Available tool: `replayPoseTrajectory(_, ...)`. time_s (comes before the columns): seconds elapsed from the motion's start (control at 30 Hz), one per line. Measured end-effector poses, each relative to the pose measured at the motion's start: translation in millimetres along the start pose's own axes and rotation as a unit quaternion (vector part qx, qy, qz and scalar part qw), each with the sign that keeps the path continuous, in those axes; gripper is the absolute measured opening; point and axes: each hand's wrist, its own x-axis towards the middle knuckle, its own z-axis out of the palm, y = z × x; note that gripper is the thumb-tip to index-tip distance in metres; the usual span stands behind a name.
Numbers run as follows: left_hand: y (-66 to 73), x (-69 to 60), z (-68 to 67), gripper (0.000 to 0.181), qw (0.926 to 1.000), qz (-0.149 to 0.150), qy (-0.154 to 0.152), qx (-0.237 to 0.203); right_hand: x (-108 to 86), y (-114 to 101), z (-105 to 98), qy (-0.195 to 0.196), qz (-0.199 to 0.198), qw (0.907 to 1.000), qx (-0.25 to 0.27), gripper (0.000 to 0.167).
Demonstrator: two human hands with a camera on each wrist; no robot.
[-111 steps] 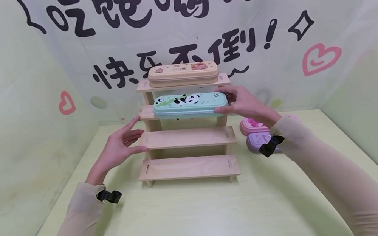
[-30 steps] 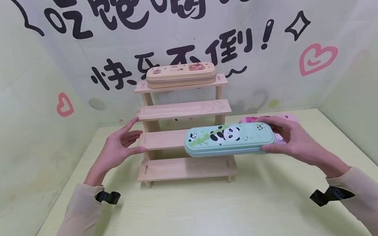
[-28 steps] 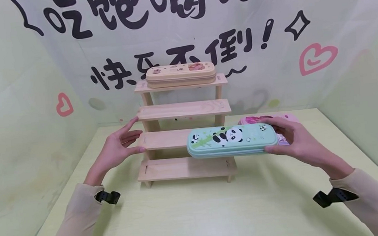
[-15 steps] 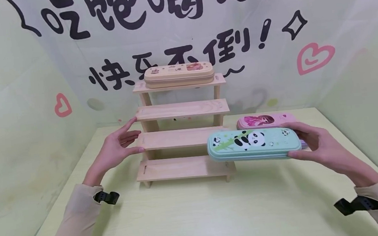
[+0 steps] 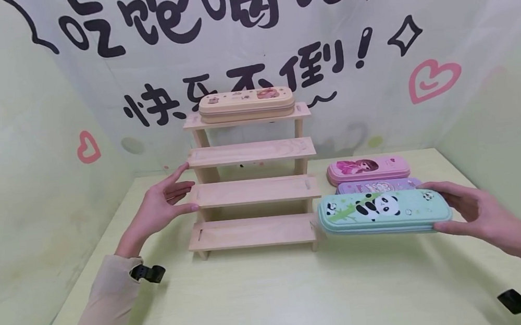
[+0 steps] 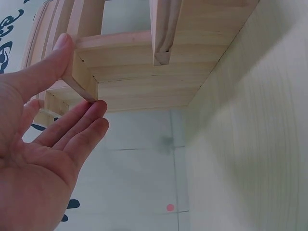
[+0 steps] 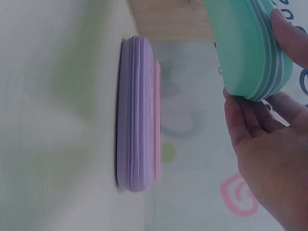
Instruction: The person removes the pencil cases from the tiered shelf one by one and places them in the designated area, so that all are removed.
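In the head view, my right hand [image 5: 489,216] grips the right end of a mint-green pencil case [image 5: 383,216] printed with a panda and bamboo. Thumb and fingers lie on opposite sides of that end. The right wrist view shows the case [image 7: 245,48] held above the table, zipper visible. My left hand [image 5: 159,209] holds the left side of a four-tier wooden display rack [image 5: 258,232], its thumb and fingertips on either edge of one board end [image 6: 81,79]. On the top tier lies a peach pencil case [image 5: 246,106].
Behind the mint case, a purple pencil case [image 5: 376,186] lies on the table, partly hidden. A pink pencil case [image 5: 368,170] with a printed girl lies farther back. The pale table [image 5: 264,298] is enclosed by printed fabric walls [image 5: 19,154].
My right hand has taken the mint pencil case off the second tier from the top, then moved it right and down. The pink and purple cases have come into view. The left hand stays at the rack.
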Motion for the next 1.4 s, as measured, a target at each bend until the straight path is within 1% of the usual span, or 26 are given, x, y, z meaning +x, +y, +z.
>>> replayPoseTrajectory(0.2,-0.9,-0.2,0.9,0.101,1.0000,-0.001,0.000,0.000,-19.2,9,-14,0.000,0.045,0.9982,-0.039,0.071)
replayPoseTrajectory(0.4,-2.9,0.9,0.8,0.101,1.0000,0.003,0.000,0.000,-33.4,27,-29,0.011,0.094,0.9929,-0.073,0.071)
replayPoseTrajectory(0.63,-1.8,2.1,-0.4,0.101,1.0000,0.008,0.001,0.002,-43.0,50,-39,-0.022,0.112,0.9902,-0.080,0.069)
replayPoseTrajectory(0.77,-0.9,2.3,0.9,0.101,1.0000,0.003,0.000,-0.005,-44.5,60,-41,-0.021,0.123,0.9887,-0.084,0.068)
replayPoseTrajectory(0.9,0.3,1.6,1.1,0.102,1.0000,0.002,0.000,0.001,-43.2,68,-41,-0.023,0.126,0.9886,-0.079,0.066)
replayPoseTrajectory(1.1,0.8,0.3,0.6,0.101,1.0000,0.001,0.000,0.003,-39.2,74,-42,-0.031,0.122,0.9899,-0.064,0.065)
replayPoseTrajectory(1.4,0.6,0.3,1.1,0.101,1.0000,-0.002,0.002,0.001,-32.2,83,-45,-0.042,0.134,0.9889,-0.049,0.066)
